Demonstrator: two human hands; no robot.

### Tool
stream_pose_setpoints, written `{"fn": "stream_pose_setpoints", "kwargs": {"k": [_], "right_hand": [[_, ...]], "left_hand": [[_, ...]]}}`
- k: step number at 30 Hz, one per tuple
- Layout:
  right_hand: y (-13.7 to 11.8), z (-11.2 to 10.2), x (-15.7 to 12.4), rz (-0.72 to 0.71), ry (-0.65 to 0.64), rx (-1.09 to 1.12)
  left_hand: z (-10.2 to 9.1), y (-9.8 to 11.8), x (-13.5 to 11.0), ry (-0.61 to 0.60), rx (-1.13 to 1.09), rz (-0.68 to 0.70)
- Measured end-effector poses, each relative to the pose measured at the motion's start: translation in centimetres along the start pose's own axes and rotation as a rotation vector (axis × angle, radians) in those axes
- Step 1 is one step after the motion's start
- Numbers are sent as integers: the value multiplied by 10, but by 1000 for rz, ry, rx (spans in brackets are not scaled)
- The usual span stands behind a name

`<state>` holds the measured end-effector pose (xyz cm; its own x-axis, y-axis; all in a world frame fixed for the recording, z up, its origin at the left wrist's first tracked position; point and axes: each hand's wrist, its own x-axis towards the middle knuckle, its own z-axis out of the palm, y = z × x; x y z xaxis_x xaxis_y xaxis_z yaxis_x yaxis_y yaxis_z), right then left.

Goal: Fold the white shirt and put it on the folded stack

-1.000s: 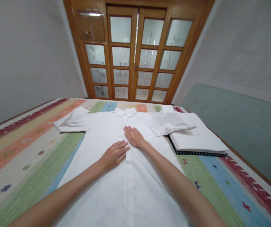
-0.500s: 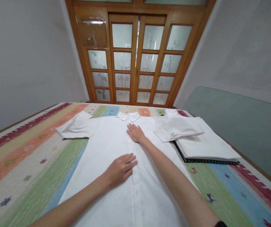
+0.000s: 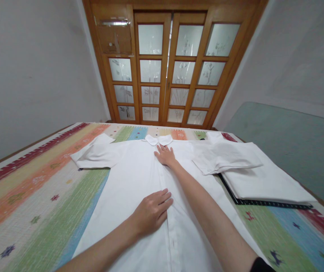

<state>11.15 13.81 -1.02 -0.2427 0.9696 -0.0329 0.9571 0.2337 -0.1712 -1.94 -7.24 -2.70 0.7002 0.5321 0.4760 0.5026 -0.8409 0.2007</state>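
Observation:
A white collared shirt (image 3: pixel 125 196) lies front up, spread over a striped cloth, its collar at the far end. Its left-hand sleeve stretches out on the cloth; the right-hand sleeve is bent and partly overlaps a folded white cloth. My right hand (image 3: pixel 165 155) rests flat on the upper placket just below the collar, fingers spread. Nearer to me, my left hand (image 3: pixel 153 209) lies on the middle of the shirt beside the button placket, fingers stretched out and slightly curved. Neither hand grips anything. The shirt's lower hem is out of view.
The striped, patterned cloth (image 3: pixel 45 211) covers the surface. At right, the folded white cloth (image 3: pixel 266 185) lies on a dark dotted item (image 3: pixel 275 204). A pale green panel (image 3: pixel 286 139) stands along the right wall. Wooden glazed doors (image 3: pixel 164 68) close off the far end.
My right hand has slid up the placket toward the collar. My left hand stays at mid-shirt with little change. The view has shifted slightly.

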Motion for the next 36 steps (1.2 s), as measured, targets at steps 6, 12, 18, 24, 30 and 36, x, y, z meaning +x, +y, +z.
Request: {"fn": "stream_pose_setpoints", "kwargs": {"k": [6,12,18,24,30,36], "right_hand": [[1,3,4,-6,20,0],[-2,0,-9,-65,163,-12],[-2,-3,-10,-94,445,-1],[9,-8,30,-189,255,-72],[14,0,58,-123,126,-71],[16,4,71,-27,123,-53]], "left_hand": [[1,-1,0,-7,-9,-2],[0,-1,0,-61,-9,-23],[1,0,0,-69,-27,-45],[1,1,0,-82,-53,-72],[3,2,-1,-71,-88,-86],[4,2,-2,-74,-100,-97]]}}
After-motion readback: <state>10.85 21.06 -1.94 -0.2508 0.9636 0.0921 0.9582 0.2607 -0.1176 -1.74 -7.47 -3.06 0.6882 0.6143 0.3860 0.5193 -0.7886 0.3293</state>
